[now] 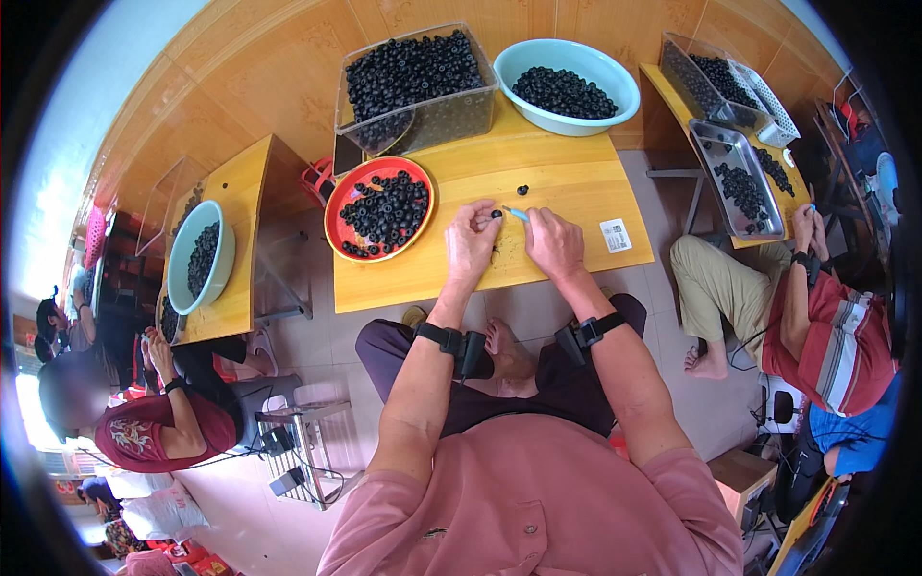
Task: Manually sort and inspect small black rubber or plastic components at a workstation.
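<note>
My left hand (pixel 470 240) pinches a small round black part (pixel 497 214) above the near part of the yellow table (pixel 576 178). In my right hand (pixel 556 244) is a slim pen-like tool with a light blue handle (pixel 517 213). Its thin tip points left and sits close to the black part; whether they touch is too small to tell. Dark crumbs lie on the wood between my hands. Just beyond them rests a single black part (pixel 522 190). To the left, a red round tray (pixel 332 213) with a yellow edge holds many similar black ring-shaped parts.
At the table's back stand a clear plastic bin (pixel 456 125) and a light blue basin (pixel 567 122), both holding black parts. A white label (pixel 616 236) lies at the right. Co-workers sit at a left table (pixel 245 206) and a right table (pixel 677 106).
</note>
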`<act>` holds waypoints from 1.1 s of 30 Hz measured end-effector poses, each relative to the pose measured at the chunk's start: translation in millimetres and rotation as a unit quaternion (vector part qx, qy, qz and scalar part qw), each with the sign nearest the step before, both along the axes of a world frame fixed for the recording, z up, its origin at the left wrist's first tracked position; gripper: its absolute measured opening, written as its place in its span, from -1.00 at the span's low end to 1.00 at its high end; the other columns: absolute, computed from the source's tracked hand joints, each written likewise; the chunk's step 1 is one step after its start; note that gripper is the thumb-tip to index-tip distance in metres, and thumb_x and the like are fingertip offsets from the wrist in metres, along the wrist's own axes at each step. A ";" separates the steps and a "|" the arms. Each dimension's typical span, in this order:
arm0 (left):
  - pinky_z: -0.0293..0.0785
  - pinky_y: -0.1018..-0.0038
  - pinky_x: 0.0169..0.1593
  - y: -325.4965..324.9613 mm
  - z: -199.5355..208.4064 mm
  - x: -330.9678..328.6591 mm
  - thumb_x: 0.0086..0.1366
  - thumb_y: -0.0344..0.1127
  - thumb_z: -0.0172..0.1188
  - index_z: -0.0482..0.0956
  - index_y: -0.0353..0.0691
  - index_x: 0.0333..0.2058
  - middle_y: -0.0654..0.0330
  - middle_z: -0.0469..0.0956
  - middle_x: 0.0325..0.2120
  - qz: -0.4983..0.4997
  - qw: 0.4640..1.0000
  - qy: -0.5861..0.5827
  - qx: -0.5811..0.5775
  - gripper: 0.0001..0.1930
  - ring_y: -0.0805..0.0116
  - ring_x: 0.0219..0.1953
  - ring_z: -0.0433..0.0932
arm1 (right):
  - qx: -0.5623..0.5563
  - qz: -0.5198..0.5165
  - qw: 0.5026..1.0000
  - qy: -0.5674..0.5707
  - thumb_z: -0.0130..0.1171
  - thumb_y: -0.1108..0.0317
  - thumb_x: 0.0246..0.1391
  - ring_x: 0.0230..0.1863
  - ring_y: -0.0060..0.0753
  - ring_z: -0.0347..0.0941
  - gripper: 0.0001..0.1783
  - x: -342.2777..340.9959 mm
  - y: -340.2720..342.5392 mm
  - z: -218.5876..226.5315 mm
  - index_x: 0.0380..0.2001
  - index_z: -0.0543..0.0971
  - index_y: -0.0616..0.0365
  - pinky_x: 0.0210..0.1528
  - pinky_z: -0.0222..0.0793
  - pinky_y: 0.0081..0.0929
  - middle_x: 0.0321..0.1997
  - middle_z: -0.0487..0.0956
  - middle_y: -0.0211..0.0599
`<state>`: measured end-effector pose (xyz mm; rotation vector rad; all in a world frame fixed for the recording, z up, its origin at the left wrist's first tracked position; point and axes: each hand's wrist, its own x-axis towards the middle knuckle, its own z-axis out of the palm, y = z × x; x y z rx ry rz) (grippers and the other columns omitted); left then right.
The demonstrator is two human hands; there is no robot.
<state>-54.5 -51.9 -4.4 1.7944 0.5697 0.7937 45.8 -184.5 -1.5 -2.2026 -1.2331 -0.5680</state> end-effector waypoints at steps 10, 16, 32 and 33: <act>0.58 0.56 -0.10 -2.0 6.8 1.7 0.18 -0.60 0.31 0.51 -0.40 -0.11 0.12 0.64 -0.27 -0.020 0.996 -0.024 -0.084 -0.71 0.46 -0.23 0.64 | 0.003 0.053 0.999 -0.003 0.20 0.35 0.08 -0.44 -0.17 0.57 -0.91 -1.2 -2.9 2.3 -0.38 0.53 0.10 -0.45 0.49 -0.21 -0.49 0.51 -0.26; 0.58 0.56 -0.09 -0.3 4.6 1.9 0.19 -0.62 0.29 0.51 -0.39 -0.10 0.12 0.64 -0.25 -0.032 0.995 -0.027 -0.087 -0.71 0.46 -0.22 0.64 | -0.006 0.049 0.999 0.002 0.20 0.36 0.08 -0.43 -0.17 0.58 -0.91 -1.1 -3.5 2.2 -0.36 0.54 0.12 -0.44 0.50 -0.21 -0.48 0.53 -0.26; 0.55 0.64 -0.14 12.2 -5.6 -0.6 0.22 -0.63 0.29 0.50 -0.40 -0.06 0.22 0.61 -0.28 -0.103 0.974 -0.082 -0.187 -0.69 0.57 -0.28 0.59 | -0.009 0.022 1.000 0.018 0.18 0.35 0.10 -0.41 -0.14 0.59 -0.91 1.2 -0.1 -2.2 -0.40 0.49 0.10 -0.43 0.50 -0.19 -0.47 0.54 -0.24; 0.55 0.64 -0.14 11.1 -5.0 -0.7 0.22 -0.63 0.29 0.50 -0.40 -0.06 0.22 0.61 -0.28 -0.102 0.974 -0.082 -0.187 -0.69 0.57 -0.28 0.59 | -0.010 0.023 1.000 0.018 0.18 0.35 0.10 -0.41 -0.14 0.59 -0.91 0.9 -0.8 -1.3 -0.40 0.49 0.10 -0.43 0.50 -0.19 -0.47 0.54 -0.24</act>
